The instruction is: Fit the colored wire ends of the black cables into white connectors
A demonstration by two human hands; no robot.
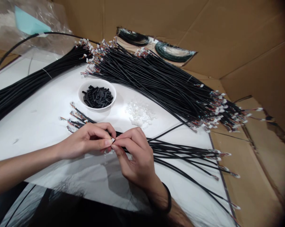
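Observation:
My left hand (89, 140) and my right hand (135, 157) meet fingertip to fingertip over the white table (38, 116). Together they pinch a small white connector (112, 140) at the end of a black cable (170, 129) that runs off to the right. Just behind my hands lies a small group of black cables (180, 153) with coloured wire ends. A white bowl (97, 94) of short black tube pieces stands beyond my left hand. A little heap of white connectors (139, 114) lies beyond my right hand.
A big fan of black cables (161, 82) with white connectors crosses the table at the back. Another thick bundle (26, 85) runs along the left. Cardboard walls (227, 37) enclose the back and right. Coiled wires (174, 52) lie at the far back.

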